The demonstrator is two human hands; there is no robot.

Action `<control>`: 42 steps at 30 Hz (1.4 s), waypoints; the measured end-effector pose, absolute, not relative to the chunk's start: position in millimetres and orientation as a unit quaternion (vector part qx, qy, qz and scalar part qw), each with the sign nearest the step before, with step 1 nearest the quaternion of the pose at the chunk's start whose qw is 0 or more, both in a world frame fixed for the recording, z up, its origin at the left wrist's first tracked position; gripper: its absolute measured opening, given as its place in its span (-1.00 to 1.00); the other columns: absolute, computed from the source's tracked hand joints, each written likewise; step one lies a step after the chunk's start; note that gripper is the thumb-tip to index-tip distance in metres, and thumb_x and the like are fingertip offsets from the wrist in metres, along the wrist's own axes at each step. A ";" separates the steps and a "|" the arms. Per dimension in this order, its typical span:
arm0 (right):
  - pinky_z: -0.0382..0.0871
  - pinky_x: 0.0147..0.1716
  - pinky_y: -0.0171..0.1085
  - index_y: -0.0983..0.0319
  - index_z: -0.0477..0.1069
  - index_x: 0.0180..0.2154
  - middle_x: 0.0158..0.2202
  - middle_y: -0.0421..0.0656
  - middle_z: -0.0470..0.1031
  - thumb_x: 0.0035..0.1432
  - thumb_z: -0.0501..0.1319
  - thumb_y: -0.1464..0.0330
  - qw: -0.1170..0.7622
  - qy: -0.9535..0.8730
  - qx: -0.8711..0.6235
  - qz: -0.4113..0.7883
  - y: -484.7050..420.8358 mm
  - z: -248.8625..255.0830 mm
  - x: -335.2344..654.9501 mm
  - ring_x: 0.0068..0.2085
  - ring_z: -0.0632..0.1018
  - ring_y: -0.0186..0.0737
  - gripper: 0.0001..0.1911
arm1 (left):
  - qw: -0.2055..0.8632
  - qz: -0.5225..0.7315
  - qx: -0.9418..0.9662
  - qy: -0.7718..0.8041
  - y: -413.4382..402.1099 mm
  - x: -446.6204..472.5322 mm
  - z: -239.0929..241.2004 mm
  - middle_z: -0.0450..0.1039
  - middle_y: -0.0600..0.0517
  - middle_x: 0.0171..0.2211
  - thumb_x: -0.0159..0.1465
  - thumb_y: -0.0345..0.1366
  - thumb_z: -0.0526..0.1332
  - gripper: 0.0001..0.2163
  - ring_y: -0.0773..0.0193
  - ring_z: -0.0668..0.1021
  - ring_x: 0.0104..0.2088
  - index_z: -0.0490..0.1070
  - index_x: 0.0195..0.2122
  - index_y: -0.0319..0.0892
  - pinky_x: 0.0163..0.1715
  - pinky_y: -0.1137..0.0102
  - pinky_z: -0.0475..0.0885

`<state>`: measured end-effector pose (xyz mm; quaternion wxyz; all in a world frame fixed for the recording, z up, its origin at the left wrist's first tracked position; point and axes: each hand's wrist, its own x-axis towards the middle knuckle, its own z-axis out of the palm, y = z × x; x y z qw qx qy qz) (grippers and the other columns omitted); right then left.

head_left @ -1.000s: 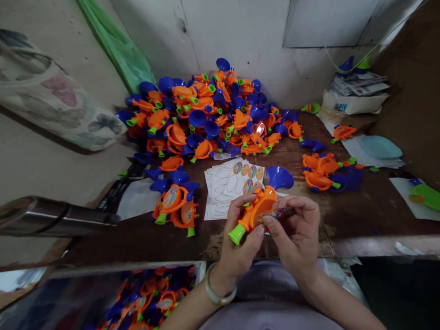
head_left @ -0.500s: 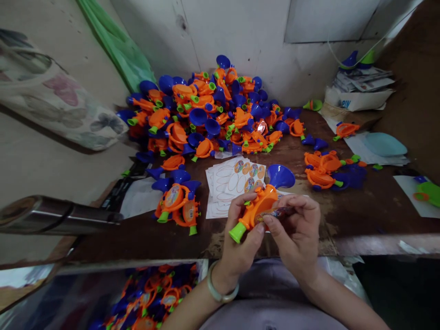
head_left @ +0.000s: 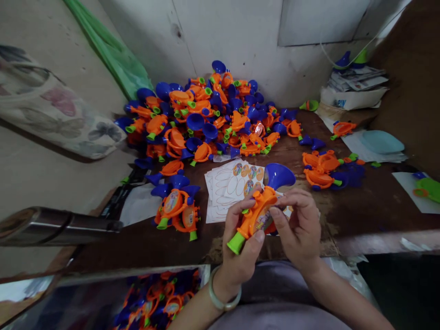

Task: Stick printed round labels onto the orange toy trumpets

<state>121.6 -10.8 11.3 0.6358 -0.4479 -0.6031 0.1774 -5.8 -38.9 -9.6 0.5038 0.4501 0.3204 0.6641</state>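
Left hand (head_left: 240, 256): fingers clenched around an orange plastic toy horn (head_left: 259, 215) with a flared blue bell and green mouthpiece. The horn is held clear of the worktop, tilted with its bell away from the person, a position that presents its face to the right hand (head_left: 297, 231). Right-hand fingers are bent inward, their tips at a small printed oval label (head_left: 264, 222) on the horn; the grip itself cannot be confirmed.

Loose white sheets of round printed stickers (head_left: 233, 190) lie just beyond the hands. Assembled horns stand to the left of these, and a large heap of orange-and-blue horns (head_left: 202, 119) occupies the far end of the scarred, dark brown worktop (head_left: 371, 215).

A bin of further horns (head_left: 158, 298) sits below the near edge. White panelled walls (head_left: 223, 32) enclose the corner.
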 end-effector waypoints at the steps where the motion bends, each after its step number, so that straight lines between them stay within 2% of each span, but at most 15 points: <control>1: 0.47 -0.03 -0.02 0.05 0.47 -0.17 -0.23 -0.17 0.50 0.33 0.38 0.34 0.628 -0.603 -0.456 0.185 -9.7 10.7 122.9 -0.08 0.53 -0.04 -0.89 | 0.504 0.660 0.450 0.328 -39.6 -6.1 -10.5 0.51 -0.08 0.33 0.41 -0.21 0.37 -0.65 -0.10 0.56 0.32 0.48 0.21 0.07 0.33 0.00 0.46; 6: 0.48 -0.07 -0.08 0.07 0.46 -0.16 -0.21 -0.18 0.51 0.32 0.37 0.38 0.627 -0.596 -0.452 0.217 -8.8 11.1 122.8 -0.10 0.54 -0.09 -0.88 | 0.490 0.649 0.447 0.373 -41.3 -7.6 -16.0 0.54 -0.16 0.27 0.36 -0.13 0.40 -0.61 -0.18 0.56 0.31 0.49 0.18 -0.03 0.31 -0.03 0.48; 12: 0.48 -0.07 -0.10 0.06 0.44 -0.15 -0.21 -0.18 0.49 0.33 0.35 0.39 0.624 -0.599 -0.451 0.220 -7.9 9.1 120.3 -0.11 0.53 -0.10 -0.86 | 0.470 0.667 0.460 0.350 -40.9 -6.6 -17.2 0.53 -0.09 0.29 0.42 -0.22 0.36 -0.64 -0.07 0.57 0.31 0.48 0.22 0.03 0.35 0.02 0.47; 14: 0.49 -0.10 -0.11 0.05 0.42 -0.07 -0.16 -0.18 0.48 0.33 0.36 0.39 0.628 -0.594 -0.456 0.211 -6.0 6.7 120.5 -0.10 0.53 -0.11 -0.80 | 0.470 0.665 0.459 0.355 -41.0 -6.3 -16.7 0.54 -0.09 0.28 0.43 -0.23 0.36 -0.64 -0.05 0.58 0.30 0.48 0.23 0.04 0.34 0.05 0.48; 16: 0.51 -0.07 -0.09 0.02 0.35 0.12 0.05 -0.11 0.45 0.30 0.39 0.37 0.641 -0.572 -0.480 0.178 -3.0 5.5 121.6 0.03 0.53 -0.07 -0.58 | 0.476 0.669 0.446 0.355 -40.9 -5.0 -16.0 0.52 -0.10 0.32 0.43 -0.23 0.36 -0.64 -0.06 0.55 0.35 0.48 0.24 0.03 0.35 0.06 0.47; 19: 0.46 0.17 0.10 -0.01 0.12 0.40 0.41 0.02 0.22 0.32 0.40 0.26 0.627 -0.577 -0.501 0.150 3.4 7.2 124.2 0.38 0.36 0.10 -0.25 | 0.497 0.679 0.428 0.332 -39.2 -1.3 -13.9 0.47 -0.11 0.37 0.42 -0.22 0.38 -0.60 -0.09 0.51 0.39 0.46 0.26 0.04 0.36 0.06 0.48; 22: 0.24 0.41 0.29 0.05 0.01 0.49 0.54 0.08 0.08 0.35 0.36 0.11 0.569 -0.651 -0.478 0.155 13.7 6.4 130.1 0.55 0.16 0.22 -0.15 | 0.503 0.660 0.454 0.324 -34.6 -4.8 -9.4 0.52 -0.13 0.33 0.42 -0.20 0.38 -0.58 -0.09 0.58 0.33 0.47 0.28 0.03 0.28 0.08 0.56; 24: 0.20 0.44 0.31 0.11 0.02 0.49 0.54 0.13 0.11 0.37 0.35 0.10 0.553 -0.653 -0.502 0.124 22.1 -0.3 140.6 0.57 0.15 0.24 -0.15 | 0.445 0.663 0.494 0.344 -29.5 -20.0 -5.0 0.54 -0.13 0.33 0.44 -0.22 0.35 -0.63 -0.09 0.57 0.34 0.49 0.26 0.01 0.28 0.08 0.57; 27: 0.38 0.33 0.28 0.16 0.18 0.40 0.40 0.19 0.37 0.42 0.29 0.10 0.509 -0.643 -0.561 0.119 32.1 -17.4 167.5 0.43 0.42 0.23 -0.33 | 0.206 0.669 0.564 0.439 -19.2 -68.8 -0.7 0.44 -0.09 0.42 0.43 -0.40 0.32 -0.58 -0.08 0.44 0.46 0.48 0.29 0.03 0.42 0.00 0.42; 29: 0.51 0.21 0.23 0.16 0.33 0.26 0.24 0.14 0.56 0.43 0.24 0.08 0.403 -0.697 -0.568 0.169 37.1 -26.8 185.6 0.27 0.59 0.22 -0.50 | 0.046 0.590 0.624 0.510 -12.5 -112.1 -3.8 0.33 -0.10 0.50 0.38 -0.48 0.33 -0.44 -0.13 0.39 0.49 0.41 0.37 0.07 0.47 -0.10 0.33; 31: 0.56 0.15 0.19 0.17 0.40 0.20 0.15 0.12 0.64 0.40 0.27 0.09 0.310 -0.739 -0.564 0.199 45.7 -30.6 196.2 0.18 0.65 0.22 -0.54 | -0.021 0.457 0.700 0.548 -8.1 -152.5 -13.8 0.24 -0.12 0.55 0.38 -0.48 0.31 -0.36 -0.19 0.28 0.54 0.32 0.45 0.10 0.50 -0.16 0.25; 32: 0.55 0.16 0.20 0.18 0.40 0.22 0.16 0.13 0.64 0.38 0.29 0.10 0.282 -0.749 -0.565 0.201 53.0 -30.5 197.4 0.19 0.65 0.23 -0.51 | -0.034 0.391 0.734 0.555 -7.4 -168.6 -20.8 0.18 -0.14 0.57 0.39 -0.47 0.29 -0.36 -0.26 0.16 0.58 0.30 0.47 0.08 0.51 -0.22 0.21; 35: 0.41 0.31 0.23 0.23 0.28 0.38 0.34 0.21 0.50 0.34 0.35 0.17 0.238 -0.755 -0.580 0.191 88.7 -28.1 185.4 0.35 0.52 0.27 -0.32 | -0.022 0.215 0.806 0.552 -11.2 -194.9 -42.3 0.08 -0.23 0.60 0.36 -0.36 0.34 -0.39 -0.45 -0.07 0.61 0.37 0.44 -0.03 0.47 -0.44 0.06; 38: 0.33 0.37 0.20 0.22 0.23 0.43 0.45 0.20 0.39 0.27 0.43 0.24 0.165 -0.768 -0.586 0.198 130.9 -32.1 160.2 0.44 0.41 0.30 -0.20 | 0.015 0.119 0.834 0.539 -17.9 -195.6 -52.4 0.14 -0.25 0.58 0.26 -0.26 0.46 -0.33 -0.50 -0.01 0.59 0.42 0.41 -0.05 0.45 -0.45 0.11; 42: 0.35 0.30 0.30 0.22 0.21 0.45 0.36 0.27 0.47 0.12 0.55 0.30 0.070 -0.761 -0.610 0.209 163.1 -46.8 134.7 0.39 0.46 0.42 -0.04 | 0.031 0.110 0.824 0.555 -20.4 -184.2 -49.8 0.32 -0.28 0.49 0.31 -0.20 0.44 -0.42 -0.45 0.10 0.58 0.47 0.35 -0.10 0.44 -0.40 0.19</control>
